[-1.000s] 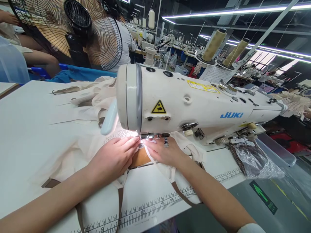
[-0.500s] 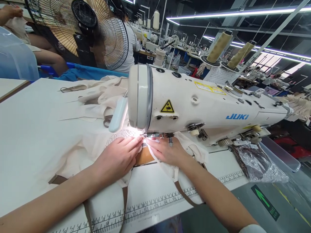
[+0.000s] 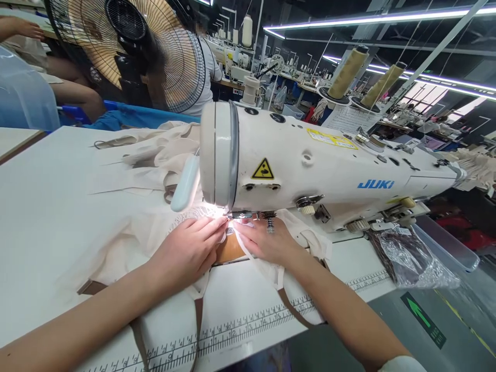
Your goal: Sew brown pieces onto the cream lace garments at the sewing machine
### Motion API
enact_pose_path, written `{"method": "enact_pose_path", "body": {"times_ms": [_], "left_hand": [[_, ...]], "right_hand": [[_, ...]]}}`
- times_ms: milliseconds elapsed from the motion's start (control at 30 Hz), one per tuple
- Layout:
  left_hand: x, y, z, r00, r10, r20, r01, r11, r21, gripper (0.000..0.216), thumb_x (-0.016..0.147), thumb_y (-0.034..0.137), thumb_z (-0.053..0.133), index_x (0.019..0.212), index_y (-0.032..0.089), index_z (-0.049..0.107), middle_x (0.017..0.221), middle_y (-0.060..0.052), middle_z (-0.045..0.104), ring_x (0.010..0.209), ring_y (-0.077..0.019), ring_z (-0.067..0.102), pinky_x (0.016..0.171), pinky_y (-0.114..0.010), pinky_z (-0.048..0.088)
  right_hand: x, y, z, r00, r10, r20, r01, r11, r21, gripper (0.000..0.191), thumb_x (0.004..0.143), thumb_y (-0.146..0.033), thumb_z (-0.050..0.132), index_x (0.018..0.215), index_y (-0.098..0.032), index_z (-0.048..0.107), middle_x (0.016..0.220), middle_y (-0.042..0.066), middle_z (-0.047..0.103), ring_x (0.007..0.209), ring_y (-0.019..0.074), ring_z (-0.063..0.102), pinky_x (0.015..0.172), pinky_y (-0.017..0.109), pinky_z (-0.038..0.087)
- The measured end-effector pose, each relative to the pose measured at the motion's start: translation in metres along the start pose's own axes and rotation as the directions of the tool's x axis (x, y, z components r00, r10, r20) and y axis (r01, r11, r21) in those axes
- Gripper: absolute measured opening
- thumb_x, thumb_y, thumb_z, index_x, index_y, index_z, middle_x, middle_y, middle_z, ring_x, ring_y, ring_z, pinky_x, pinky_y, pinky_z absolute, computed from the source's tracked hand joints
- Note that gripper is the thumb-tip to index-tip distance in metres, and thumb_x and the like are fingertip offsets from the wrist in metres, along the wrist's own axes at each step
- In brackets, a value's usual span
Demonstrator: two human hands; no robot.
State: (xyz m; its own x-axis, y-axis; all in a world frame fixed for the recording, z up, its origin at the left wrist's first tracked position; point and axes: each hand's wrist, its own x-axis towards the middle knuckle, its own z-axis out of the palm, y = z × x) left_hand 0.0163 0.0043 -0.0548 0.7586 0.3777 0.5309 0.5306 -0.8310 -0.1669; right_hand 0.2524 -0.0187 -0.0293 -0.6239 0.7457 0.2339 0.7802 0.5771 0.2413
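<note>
A cream lace garment (image 3: 127, 235) with brown straps lies under the head of a white JUKI sewing machine (image 3: 287, 150). My left hand (image 3: 189, 245) is closed on its lace edge, with the fingertips pressed together just left of the lit needle area. To the right of the presser foot, my right hand (image 3: 271, 242) pinches the same garment; its fingertips are partly hidden behind the machine's metal parts. Between the hands shows an orange-brown plate (image 3: 230, 249). One brown strap (image 3: 199, 320) hangs over the table's front edge. The needle itself is lost in the glare.
More cream garments (image 3: 158, 155) are heaped behind the machine head, beside a pale blue lamp (image 3: 185, 183). A ruler strip (image 3: 248, 330) runs along the front edge. At right lies a plastic bag (image 3: 414, 258). A large fan (image 3: 127, 51) and other people are beyond the table.
My hands and the garment hold almost the same place. The view has shifted slightly, and another person's hand at the far left has changed its pose.
</note>
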Motion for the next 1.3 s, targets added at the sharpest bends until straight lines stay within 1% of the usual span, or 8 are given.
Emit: {"method": "enact_pose_path", "body": {"times_ms": [233, 333, 533, 667, 800, 967, 1133, 1300], "left_hand": [[-0.002, 0.0, 0.003, 1.0, -0.026, 0.018, 0.027, 0.998, -0.052, 0.042, 0.094, 0.011, 0.039, 0.124, 0.011, 0.069, 0.123, -0.012, 0.072, 0.103, -0.0254, 0.066, 0.08, -0.038, 0.05], [-0.002, 0.001, 0.002, 0.999, -0.02, 0.025, 0.021, 0.999, -0.046, 0.041, 0.095, 0.012, 0.038, 0.123, 0.01, 0.069, 0.123, -0.012, 0.072, 0.103, -0.0258, 0.066, 0.08, -0.039, 0.051], [-0.005, 0.002, 0.003, 0.999, -0.042, 0.026, 0.044, 0.996, -0.073, 0.041, 0.096, 0.013, 0.037, 0.127, 0.011, 0.065, 0.127, -0.012, 0.07, 0.105, -0.0256, 0.066, 0.083, -0.039, 0.052], [-0.004, 0.003, 0.005, 0.998, -0.066, 0.018, 0.067, 0.997, -0.042, 0.042, 0.099, 0.015, 0.034, 0.129, 0.011, 0.062, 0.127, -0.014, 0.069, 0.107, -0.0263, 0.065, 0.083, -0.04, 0.051], [0.002, 0.0, 0.003, 1.0, -0.001, 0.013, 0.001, 1.0, -0.008, 0.038, 0.1, 0.013, 0.034, 0.122, 0.008, 0.064, 0.119, -0.014, 0.071, 0.103, -0.025, 0.066, 0.081, -0.039, 0.051], [0.005, -0.004, 0.001, 1.0, 0.007, 0.006, -0.006, 0.998, -0.062, 0.035, 0.099, 0.014, 0.039, 0.121, 0.011, 0.065, 0.118, -0.013, 0.071, 0.103, -0.025, 0.067, 0.079, -0.037, 0.053], [0.001, -0.005, -0.001, 0.999, -0.007, 0.041, 0.012, 0.993, -0.12, 0.038, 0.099, 0.016, 0.038, 0.125, 0.012, 0.065, 0.12, -0.013, 0.071, 0.103, -0.0256, 0.067, 0.083, -0.038, 0.055], [-0.002, -0.006, 0.0, 0.999, -0.022, 0.049, 0.028, 0.991, -0.131, 0.041, 0.099, 0.018, 0.038, 0.13, 0.014, 0.065, 0.122, -0.013, 0.072, 0.106, -0.0264, 0.068, 0.084, -0.039, 0.057]], "right_hand": [[0.003, -0.001, 0.008, 0.997, 0.073, -0.04, -0.07, 0.996, 0.056, 0.034, 0.108, -0.029, 0.034, 0.118, -0.024, 0.067, 0.108, 0.003, 0.076, 0.095, 0.0172, 0.066, 0.074, 0.032, 0.044], [0.003, -0.003, 0.008, 0.996, 0.08, -0.03, -0.078, 0.994, 0.071, 0.032, 0.109, -0.029, 0.036, 0.118, -0.024, 0.066, 0.11, 0.003, 0.075, 0.098, 0.0172, 0.066, 0.074, 0.032, 0.044], [0.0, -0.007, 0.002, 1.0, -0.001, 0.002, 0.001, 1.0, 0.005, 0.028, 0.105, -0.023, 0.041, 0.116, -0.024, 0.067, 0.127, 0.006, 0.068, 0.106, 0.0201, 0.064, 0.077, 0.032, 0.049], [0.0, -0.006, 0.004, 1.0, 0.008, -0.016, -0.008, 0.999, -0.048, 0.034, 0.107, -0.024, 0.034, 0.117, -0.022, 0.066, 0.123, 0.005, 0.07, 0.1, 0.0181, 0.065, 0.079, 0.034, 0.049], [0.0, -0.005, 0.008, 0.999, 0.0, -0.044, -0.001, 1.0, -0.031, 0.033, 0.106, -0.022, 0.034, 0.12, -0.02, 0.064, 0.119, 0.007, 0.071, 0.103, 0.0182, 0.064, 0.079, 0.034, 0.049], [-0.001, -0.007, 0.007, 0.998, 0.002, -0.062, -0.005, 0.998, -0.058, 0.032, 0.106, -0.019, 0.036, 0.126, -0.022, 0.061, 0.118, 0.006, 0.07, 0.104, 0.0187, 0.063, 0.077, 0.035, 0.047], [0.001, -0.009, 0.001, 0.999, -0.021, -0.043, 0.015, 0.99, -0.139, 0.03, 0.102, -0.013, 0.037, 0.109, -0.022, 0.064, 0.112, 0.006, 0.068, 0.092, 0.0195, 0.061, 0.069, 0.036, 0.045], [0.0, -0.007, 0.004, 0.999, -0.023, -0.042, 0.019, 0.994, -0.107, 0.023, 0.099, -0.012, 0.042, 0.102, -0.022, 0.063, 0.107, 0.006, 0.066, 0.09, 0.0207, 0.06, 0.068, 0.035, 0.043]]}}
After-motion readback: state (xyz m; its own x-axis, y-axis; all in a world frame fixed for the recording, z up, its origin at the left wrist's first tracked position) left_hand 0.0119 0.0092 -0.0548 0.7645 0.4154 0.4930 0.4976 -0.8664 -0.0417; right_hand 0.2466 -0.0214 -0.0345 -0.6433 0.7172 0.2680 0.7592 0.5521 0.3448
